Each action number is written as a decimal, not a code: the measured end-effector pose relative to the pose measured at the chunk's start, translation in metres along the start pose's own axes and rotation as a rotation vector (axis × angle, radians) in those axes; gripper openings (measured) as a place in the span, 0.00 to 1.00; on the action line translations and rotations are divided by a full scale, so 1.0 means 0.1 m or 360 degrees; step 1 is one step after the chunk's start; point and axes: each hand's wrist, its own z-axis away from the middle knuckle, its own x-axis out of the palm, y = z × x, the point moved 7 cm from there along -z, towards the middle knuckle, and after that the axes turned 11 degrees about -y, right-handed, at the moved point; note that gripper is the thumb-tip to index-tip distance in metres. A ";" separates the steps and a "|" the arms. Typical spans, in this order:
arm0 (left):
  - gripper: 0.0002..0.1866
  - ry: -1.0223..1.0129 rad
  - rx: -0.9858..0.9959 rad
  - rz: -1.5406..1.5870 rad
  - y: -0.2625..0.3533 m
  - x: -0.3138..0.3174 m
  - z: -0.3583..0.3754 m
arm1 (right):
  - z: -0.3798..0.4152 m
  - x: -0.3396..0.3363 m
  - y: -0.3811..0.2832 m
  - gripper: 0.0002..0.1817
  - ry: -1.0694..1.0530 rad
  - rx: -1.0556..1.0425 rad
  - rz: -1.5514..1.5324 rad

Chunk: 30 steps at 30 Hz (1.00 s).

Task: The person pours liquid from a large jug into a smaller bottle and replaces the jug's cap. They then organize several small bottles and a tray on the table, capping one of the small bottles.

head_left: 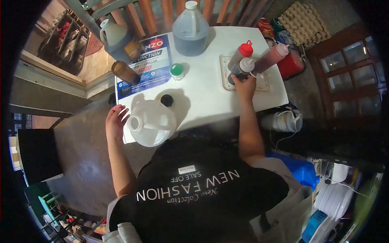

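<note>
On the right, my right hand is wrapped round a dark-filled squeeze bottle with a whitish top. That bottle is at a patterned tray, close beside a red-capped squeeze bottle and a squeeze bottle of reddish liquid. My left hand holds nothing, its fingers apart, at the table's left edge. Just right of it stands an uncapped, translucent plastic jug that looks nearly empty. A black cap lies behind the jug.
Two more jugs, one with dark liquid and one at the left, stand at the back of the white table. A brown cup and green-lidded jar are near a printed sheet. Egg trays lie beyond.
</note>
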 end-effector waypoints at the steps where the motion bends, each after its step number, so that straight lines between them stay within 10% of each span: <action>1: 0.09 0.0004 -0.0011 0.0002 -0.01 0.00 -0.02 | 0.00 -0.09 -0.04 0.44 0.0006 0.0001 -0.0001; 7: 0.10 0.0125 -0.0049 -0.0031 0.01 -0.03 0.00 | -0.41 -1.03 0.81 0.47 -0.0152 0.0619 0.0235; 12: 0.11 0.0196 -0.0077 -0.0018 -0.15 -0.23 0.02 | -1.18 -1.20 1.39 0.48 -0.0005 0.0452 0.0205; 30: 0.13 0.0273 -0.0069 0.0046 -0.28 -0.31 0.29 | -1.06 -0.47 0.62 0.42 -0.0217 0.0342 0.0309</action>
